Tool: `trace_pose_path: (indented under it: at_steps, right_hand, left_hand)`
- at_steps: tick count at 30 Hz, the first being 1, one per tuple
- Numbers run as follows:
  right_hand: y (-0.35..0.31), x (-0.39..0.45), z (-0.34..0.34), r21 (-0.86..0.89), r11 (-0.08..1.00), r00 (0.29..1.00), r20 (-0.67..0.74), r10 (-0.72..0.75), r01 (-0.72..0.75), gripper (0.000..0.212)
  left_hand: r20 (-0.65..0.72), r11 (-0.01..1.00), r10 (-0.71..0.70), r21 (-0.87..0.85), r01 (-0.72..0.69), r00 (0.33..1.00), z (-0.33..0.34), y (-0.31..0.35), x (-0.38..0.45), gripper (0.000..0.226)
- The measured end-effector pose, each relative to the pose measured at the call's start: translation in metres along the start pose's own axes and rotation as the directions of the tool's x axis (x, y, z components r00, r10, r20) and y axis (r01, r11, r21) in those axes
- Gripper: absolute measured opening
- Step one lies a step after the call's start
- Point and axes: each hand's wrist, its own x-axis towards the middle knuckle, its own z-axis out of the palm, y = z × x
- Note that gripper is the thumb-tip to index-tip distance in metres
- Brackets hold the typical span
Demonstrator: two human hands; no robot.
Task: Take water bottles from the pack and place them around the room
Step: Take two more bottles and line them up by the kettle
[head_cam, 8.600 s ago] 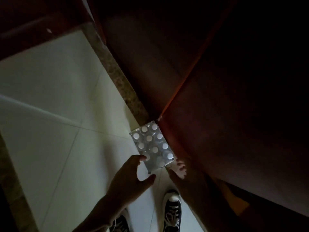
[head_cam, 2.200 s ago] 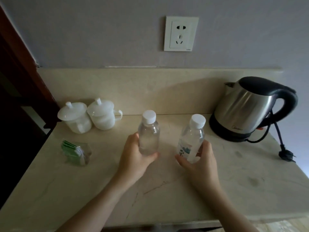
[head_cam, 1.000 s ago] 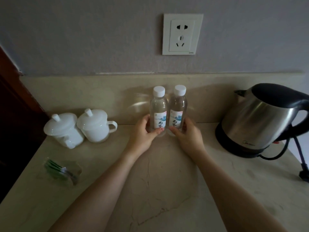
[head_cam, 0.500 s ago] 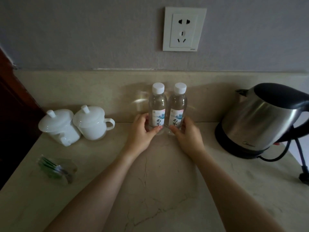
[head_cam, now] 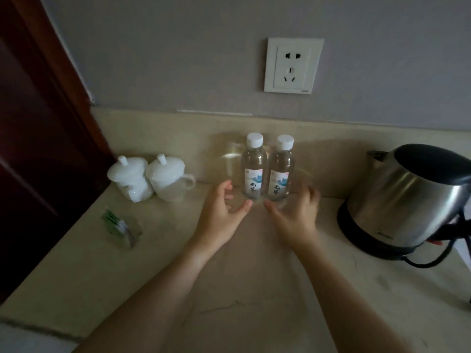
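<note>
i'm looking down at two small water bottles (head_cam: 254,169) standing upright and touching each other, directly below the wall socket (head_cam: 292,65), at the back of the stone counter (head_cam: 254,289) against its low upstand. the labels are facing me and both white caps are on.

my left hand (head_cam: 221,217) is sitting just to the socket-left side of the pair, fingers relaxed and spread, gripping nothing; whether a fingertip is brushing the left bottle i can't tell, as the edges are blurring. my right hand (head_cam: 297,217) is mirroring it on the other side, also loose and holding nothing.

what i'm worrying about: the bottles are narrow and tall, so a thumb or knuckle catching one as the hands are leaving would probably be tipping it into its neighbour, and both could be rolling along the counter. to the right of the socket, the steel kettle (head_cam: 413,200) and its cord (head_cam: 430,258) are sitting near my right forearm; a wide sweep there could be snagging the cord. to the left, the two lidded white cups (head_cam: 153,178) and a plastic sachet (head_cam: 122,229) are lying within reach of a careless left elbow.
</note>
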Motion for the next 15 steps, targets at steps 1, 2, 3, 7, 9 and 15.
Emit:
trace_pose_path:
  at_steps: [1, 2, 3, 7, 9, 15]
  right_hand:
    - [-0.009, -0.012, 0.0, 0.011, 0.994, 0.991, -0.075, -0.107, 0.109, 0.081]
    - [-0.022, -0.025, 0.002, 0.044, 0.973, 0.967, -0.133, -0.217, 0.225, 0.073]
    - [-0.04, -0.036, 0.005, 0.102, 0.944, 0.942, -0.159, -0.296, 0.314, 0.063]
    - [-0.125, -0.075, 0.033, 0.35, 0.833, 0.869, 0.092, -0.486, 0.428, 0.035]
    - [-0.17, -0.104, 0.056, 0.477, 0.774, 0.778, 0.254, -0.575, 0.416, 0.026]
    - [-0.264, -0.197, 0.122, 0.65, 0.637, 0.481, 0.438, -0.76, 0.415, 0.017]
  left_hand:
    - [-0.061, 0.999, 0.053, 0.007, -0.052, 0.997, -0.014, 0.01, -0.011, 0.058]
    - [-0.124, 0.995, 0.103, 0.02, -0.101, 0.987, -0.031, 0.022, -0.021, 0.048]
    - [-0.182, 0.99, 0.141, 0.044, -0.135, 0.973, -0.05, 0.031, -0.03, 0.04]
    - [-0.377, 0.969, 0.219, 0.194, -0.155, 0.9, -0.14, 0.062, -0.074, 0.02]
    - [-0.494, 0.95, 0.235, 0.299, -0.09, 0.837, -0.194, 0.067, -0.106, 0.016]
    - [-0.746, 0.88, 0.158, 0.404, 0.25, 0.647, -0.317, 0.051, -0.223, 0.009]
